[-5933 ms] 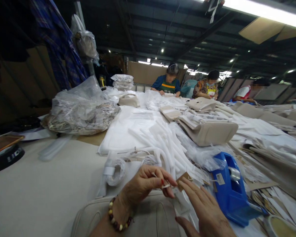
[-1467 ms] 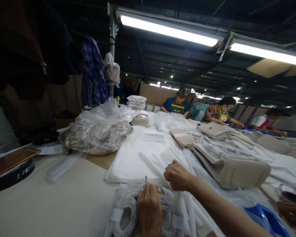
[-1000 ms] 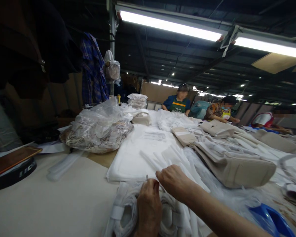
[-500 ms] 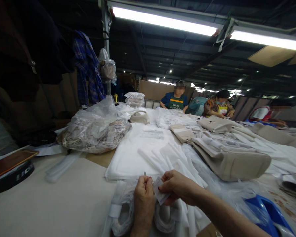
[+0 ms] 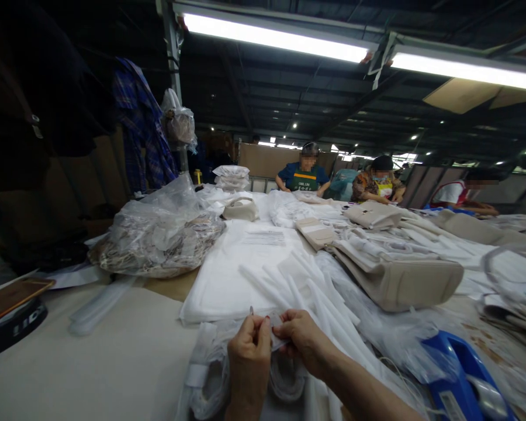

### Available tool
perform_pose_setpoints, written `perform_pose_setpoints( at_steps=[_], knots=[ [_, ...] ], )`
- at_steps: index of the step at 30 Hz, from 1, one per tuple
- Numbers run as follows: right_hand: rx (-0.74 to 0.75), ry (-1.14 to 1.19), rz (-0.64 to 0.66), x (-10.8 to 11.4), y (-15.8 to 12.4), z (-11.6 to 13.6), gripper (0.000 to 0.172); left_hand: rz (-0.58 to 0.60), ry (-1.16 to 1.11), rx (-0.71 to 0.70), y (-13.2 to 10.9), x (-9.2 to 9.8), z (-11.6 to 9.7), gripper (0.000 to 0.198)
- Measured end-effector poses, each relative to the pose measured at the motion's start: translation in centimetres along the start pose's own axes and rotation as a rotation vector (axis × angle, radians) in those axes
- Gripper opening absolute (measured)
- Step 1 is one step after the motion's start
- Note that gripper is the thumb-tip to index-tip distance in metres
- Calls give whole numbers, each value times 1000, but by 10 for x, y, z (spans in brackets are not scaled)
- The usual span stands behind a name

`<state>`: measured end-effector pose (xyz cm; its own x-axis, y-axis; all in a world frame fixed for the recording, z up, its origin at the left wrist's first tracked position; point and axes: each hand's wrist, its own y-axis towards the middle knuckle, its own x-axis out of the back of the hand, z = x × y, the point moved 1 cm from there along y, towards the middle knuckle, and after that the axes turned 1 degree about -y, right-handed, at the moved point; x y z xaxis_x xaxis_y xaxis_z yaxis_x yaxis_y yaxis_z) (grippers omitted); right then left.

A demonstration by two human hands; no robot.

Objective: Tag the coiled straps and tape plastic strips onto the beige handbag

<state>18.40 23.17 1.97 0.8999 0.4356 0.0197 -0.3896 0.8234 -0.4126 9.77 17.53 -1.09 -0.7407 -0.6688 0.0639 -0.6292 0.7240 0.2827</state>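
My left hand (image 5: 249,356) is closed in a pinch on a thin rod-like tool (image 5: 251,310), whose grey tip sticks up past the fingers. Close beside it, my right hand (image 5: 304,339) pinches a small clear plastic packet (image 5: 277,340), partly hidden by the fingers. Both sets of fingertips nearly meet. Under the hands lie looped bag handles (image 5: 208,377) wrapped in white and clear film. Just beyond them is a stack of white sheets (image 5: 219,280), with loose white strips (image 5: 289,286) to its right.
A clear sack of beige pieces (image 5: 158,240) stands at left, above a phone (image 5: 15,295) on a black roll. Beige handbags (image 5: 398,280) and a blue tape dispenser (image 5: 464,374) are at right. Several co-workers, one in a green apron (image 5: 304,181), sit across the table.
My right hand has moved in closer to my left, bringing the packet against the left fingertips. The whole view has shifted slightly to the right.
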Motion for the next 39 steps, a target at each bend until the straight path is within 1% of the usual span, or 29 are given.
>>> perform_pose_setpoints(
  at_steps=[3, 8, 11, 14, 17, 21, 24, 26, 28, 30, 32, 34, 37, 39],
  knots=[
    [-12, 34, -60, 0, 4, -3, 13, -17, -95, 15, -2, 1, -4, 27],
    [3, 84, -121, -1, 3, -1, 16, 9, -338, 158, -3, -1, -3, 30],
    [-1, 110, -140, -1, 5, -1, 20, 38, -463, 216, -4, -2, -3, 34],
    [-19, 127, -132, 1, 9, -2, 25, 101, -516, 217, -5, -2, -6, 37],
    [-54, 132, -117, 5, 14, -5, 28, 182, -490, 213, -6, -1, -9, 37],
    [-83, 151, -95, 8, 17, -6, 29, 255, -491, 188, -6, 2, -10, 36],
    [-62, 183, -79, 10, 16, -5, 31, 372, -526, 175, -5, 3, -8, 37],
    [-49, 192, -61, 10, 15, -4, 32, 458, -512, 173, -6, 3, -7, 37],
    [-40, 187, -38, 11, 13, -4, 32, 512, -499, 173, -7, 2, -5, 37],
    [-21, 174, -17, 12, 10, -4, 28, 516, -521, 168, -8, 1, -3, 37],
    [20, 161, 8, 12, 6, -4, 18, 492, -549, 124, -7, -1, 0, 40],
    [80, 147, 54, 13, 2, -4, 7, 479, -495, 53, -6, -2, 4, 43],
    [154, 132, 119, 15, -4, -4, 14, 439, -286, -58, -3, 1, 8, 49],
    [171, 124, 127, 17, -6, -5, 18, 413, -158, -120, -1, 4, 8, 51]
  ],
)
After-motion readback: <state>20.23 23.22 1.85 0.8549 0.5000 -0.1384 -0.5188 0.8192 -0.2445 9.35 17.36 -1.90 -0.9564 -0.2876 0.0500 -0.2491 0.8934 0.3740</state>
